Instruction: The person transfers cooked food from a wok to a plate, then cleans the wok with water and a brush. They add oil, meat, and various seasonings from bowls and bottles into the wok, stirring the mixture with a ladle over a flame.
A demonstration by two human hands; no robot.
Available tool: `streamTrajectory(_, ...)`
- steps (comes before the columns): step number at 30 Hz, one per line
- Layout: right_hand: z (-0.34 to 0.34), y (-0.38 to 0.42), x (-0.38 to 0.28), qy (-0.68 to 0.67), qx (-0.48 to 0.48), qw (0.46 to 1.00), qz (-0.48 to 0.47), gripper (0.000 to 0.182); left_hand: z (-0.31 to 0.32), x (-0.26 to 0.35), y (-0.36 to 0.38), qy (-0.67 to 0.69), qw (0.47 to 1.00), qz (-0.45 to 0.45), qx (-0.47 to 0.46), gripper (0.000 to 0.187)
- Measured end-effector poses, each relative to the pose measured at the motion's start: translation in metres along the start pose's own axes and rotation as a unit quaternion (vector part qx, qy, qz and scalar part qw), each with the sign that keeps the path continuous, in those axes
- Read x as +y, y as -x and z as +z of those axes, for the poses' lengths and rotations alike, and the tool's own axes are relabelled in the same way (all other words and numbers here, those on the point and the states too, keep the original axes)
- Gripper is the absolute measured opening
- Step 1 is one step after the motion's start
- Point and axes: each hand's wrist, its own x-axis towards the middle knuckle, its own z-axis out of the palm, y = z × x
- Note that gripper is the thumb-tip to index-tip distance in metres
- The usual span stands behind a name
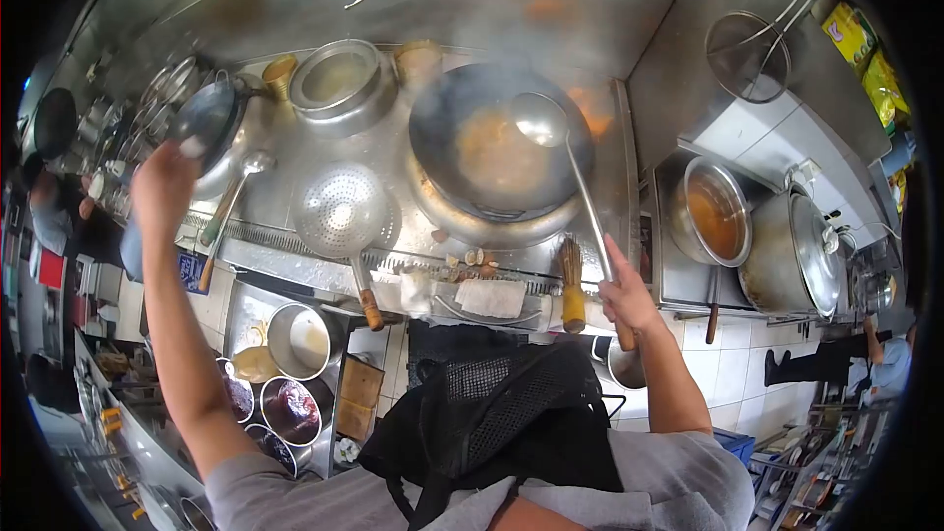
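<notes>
My right hand (629, 293) is wrapped round the wooden-ended handle of a long metal ladle (587, 199). The ladle's round bowl hangs over the black wok (440, 116), where steam rises from orange-brown, cloudy contents. Flames show at the wok's right side. Far to the left, my left hand (163, 187) is raised beside a smaller dark wok (208, 120). Its fingers are closed, with a small whitish thing at their tips, too blurred to name. A perforated skimmer (342, 206) lies between the hands, its wooden handle toward me.
Cracked eggshells (474, 258), a folded cloth (491, 298) and a bristle brush (572, 280) lie along the stove's front edge. A lidded-looking metal pot (339, 88) stands behind. At right are a pot of brown liquid (716, 216) and a large covered pot (787, 256). Other people stand at both sides.
</notes>
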Motion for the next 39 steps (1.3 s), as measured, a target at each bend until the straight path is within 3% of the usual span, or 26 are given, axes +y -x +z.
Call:
streamTrajectory(1, -0.004, 0.0, -0.001, -0.011, -0.014, 1.0, -0.004, 0.088, 0.027, 0.031, -0.028, -0.207, 0.963, 0.173, 0.0, 0.024)
streamTrajectory(3, -0.016, -0.001, 0.001, -0.034, -0.034, 0.999, 0.003, 0.086, 0.073, 0.129, -0.042, -0.201, 0.957, 0.182, -0.103, 0.016)
streamTrajectory(4, -0.021, -0.001, 0.001, -0.053, -0.055, 0.997, 0.009, 0.085, 0.092, 0.185, -0.045, -0.285, 0.917, 0.179, -0.214, 0.02)
streamTrajectory(5, -0.026, 0.001, 0.001, -0.068, -0.073, 0.995, 0.019, 0.085, 0.111, 0.229, -0.036, -0.274, 0.905, 0.204, -0.252, 0.02)
streamTrajectory(7, -0.032, 0.003, 0.005, -0.102, -0.087, 0.99, 0.032, 0.085, 0.176, 0.274, -0.028, -0.244, 0.889, 0.302, -0.244, 0.018)
streamTrajectory(9, -0.037, 0.006, 0.0, -0.132, -0.104, 0.984, 0.063, 0.085, 0.222, 0.323, -0.01, -0.251, 0.872, 0.312, -0.283, 0.019)
streamTrajectory(12, -0.046, 0.003, 0.005, -0.16, -0.129, 0.977, 0.055, 0.085, 0.281, 0.352, 0.011, -0.187, 0.897, 0.277, -0.29, 0.019)
streamTrajectory(16, -0.054, -0.018, 0.005, -0.14, -0.145, 0.977, 0.066, 0.085, 0.287, 0.334, 0.018, -0.138, 0.92, 0.218, -0.294, 0.022)
streamTrajectory(18, -0.058, -0.031, 0.011, -0.15, -0.15, 0.976, 0.058, 0.085, 0.274, 0.309, 0.022, -0.003, 0.962, 0.124, -0.243, 0.026)
streamTrajectory(19, -0.058, -0.038, 0.013, -0.132, -0.138, 0.981, 0.044, 0.084, 0.27, 0.291, 0.024, -0.004, 0.962, 0.124, -0.242, 0.026)
streamTrajectory(21, -0.056, -0.057, 0.012, -0.064, -0.101, 0.993, 0.017, 0.082, 0.26, 0.26, 0.032, 0.186, 0.969, 0.069, -0.148, 0.028)
streamTrajectory(22, -0.051, -0.068, 0.014, -0.064, -0.101, 0.993, 0.016, 0.082, 0.253, 0.25, 0.038, 0.186, 0.969, 0.069, -0.148, 0.028)
streamTrajectory(25, -0.023, -0.105, 0.035, 0.101, 0.041, 0.993, -0.033, 0.083, 0.216, 0.228, 0.052, 0.194, 0.973, -0.002, -0.124, 0.025)
streamTrajectory(26, -0.018, -0.103, 0.032, 0.105, 0.036, 0.993, -0.038, 0.083, 0.207, 0.222, 0.055, 0.193, 0.974, -0.007, -0.118, 0.025)
streamTrajectory(29, -0.008, -0.092, 0.031, -0.152, -0.098, 0.981, 0.068, 0.084, 0.177, 0.207, 0.062, 0.184, 0.977, -0.008, -0.11, 0.023)
streamTrajectory(30, -0.015, -0.096, 0.034, -0.15, -0.101, 0.981, 0.066, 0.084, 0.175, 0.203, 0.062, 0.184, 0.977, -0.01, -0.107, 0.023)
streamTrajectory(32, -0.033, -0.109, 0.041, -0.44, -0.248, 0.853, 0.129, 0.084, 0.175, 0.198, 0.063, 0.187, 0.975, -0.011, -0.122, 0.025)
streamTrajectory(34, -0.035, -0.118, 0.051, -0.382, -0.258, 0.879, 0.12, 0.082, 0.192, 0.196, 0.068, 0.17, 0.978, 0.005, -0.124, 0.025)
streamTrajectory(35, -0.025, -0.116, 0.055, -0.074, -0.16, 0.984, -0.004, 0.081, 0.201, 0.197, 0.065, 0.151, 0.98, 0.029, -0.127, 0.026)
streamTrajectory(36, -0.018, -0.111, 0.053, 0.243, -0.039, 0.961, -0.127, 0.081, 0.203, 0.207, 0.063, 0.101, 0.98, 0.084, -0.147, 0.026)
streamTrajectory(38, -0.03, -0.088, 0.034, 0.218, -0.037, 0.966, -0.131, 0.082, 0.211, 0.241, 0.063, -0.014, 0.975, 0.111, -0.192, 0.024)
streamTrajectory(39, -0.041, -0.067, 0.018, 0.104, -0.083, 0.989, -0.067, 0.083, 0.222, 0.254, 0.063, -0.057, 0.965, 0.126, -0.222, 0.023)
